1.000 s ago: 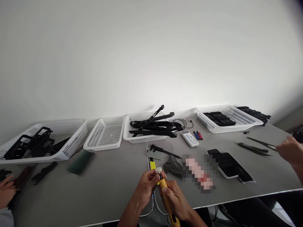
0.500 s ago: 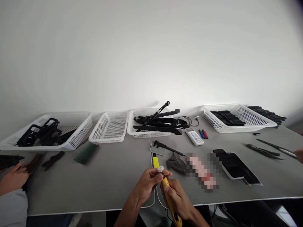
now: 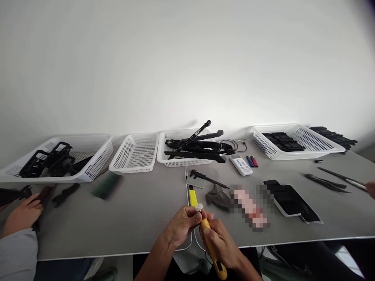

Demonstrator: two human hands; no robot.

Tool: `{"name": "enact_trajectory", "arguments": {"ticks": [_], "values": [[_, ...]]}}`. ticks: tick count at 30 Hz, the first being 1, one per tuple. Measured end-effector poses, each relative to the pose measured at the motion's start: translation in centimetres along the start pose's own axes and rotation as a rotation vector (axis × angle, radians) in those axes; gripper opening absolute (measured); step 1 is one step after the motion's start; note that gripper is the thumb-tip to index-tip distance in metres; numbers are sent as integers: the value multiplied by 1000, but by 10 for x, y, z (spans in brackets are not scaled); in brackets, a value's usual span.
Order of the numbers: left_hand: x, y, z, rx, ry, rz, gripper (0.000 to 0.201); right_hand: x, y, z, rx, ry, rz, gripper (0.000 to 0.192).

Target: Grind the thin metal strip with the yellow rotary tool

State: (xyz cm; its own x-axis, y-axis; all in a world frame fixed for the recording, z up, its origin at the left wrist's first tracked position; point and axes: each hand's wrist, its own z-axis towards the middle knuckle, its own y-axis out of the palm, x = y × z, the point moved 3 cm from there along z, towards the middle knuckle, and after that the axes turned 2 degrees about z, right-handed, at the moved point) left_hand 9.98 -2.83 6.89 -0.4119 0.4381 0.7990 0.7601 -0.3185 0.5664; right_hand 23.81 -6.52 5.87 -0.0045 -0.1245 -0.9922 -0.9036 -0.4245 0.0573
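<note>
Between the thumb and fingers of my left hand (image 3: 182,226) is a small white piece (image 3: 198,207), pinched at the metal end of a yellow-handled tool (image 3: 211,249). My right hand (image 3: 218,240) is wrapped round the yellow handle, which slants down toward my lap. The exact kind of tool does not show, and my fingers partly cover where its end meets the white piece. Just beyond my hands lie a bright yellow utility knife (image 3: 193,198), a crumpled dark grey cloth (image 3: 218,197) and a black caliper (image 3: 209,178).
White baskets, one (image 3: 131,170) without parts and another (image 3: 187,164) with long black parts, line the wall. A white calculator-like device (image 3: 241,164), two lighters (image 3: 252,161) and a phone-like black slab (image 3: 293,201) lie rightward. Co-workers' hands (image 3: 23,216) appear at both sides.
My view has tilted slightly, so the table sits a little higher in the picture. My hands keep the same grip. The left co-worker's hand has shifted a little right.
</note>
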Motion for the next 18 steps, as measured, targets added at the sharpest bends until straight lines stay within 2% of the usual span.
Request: {"name": "enact_trajectory", "arguments": {"ticks": [14, 18], "values": [[-1, -3, -3, 119, 56, 105, 46, -4, -9, 3, 19, -82, -281, 65], [-3, -5, -3, 159, 66, 135, 47, -6, -12, 4, 64, -112, -404, 59]]}}
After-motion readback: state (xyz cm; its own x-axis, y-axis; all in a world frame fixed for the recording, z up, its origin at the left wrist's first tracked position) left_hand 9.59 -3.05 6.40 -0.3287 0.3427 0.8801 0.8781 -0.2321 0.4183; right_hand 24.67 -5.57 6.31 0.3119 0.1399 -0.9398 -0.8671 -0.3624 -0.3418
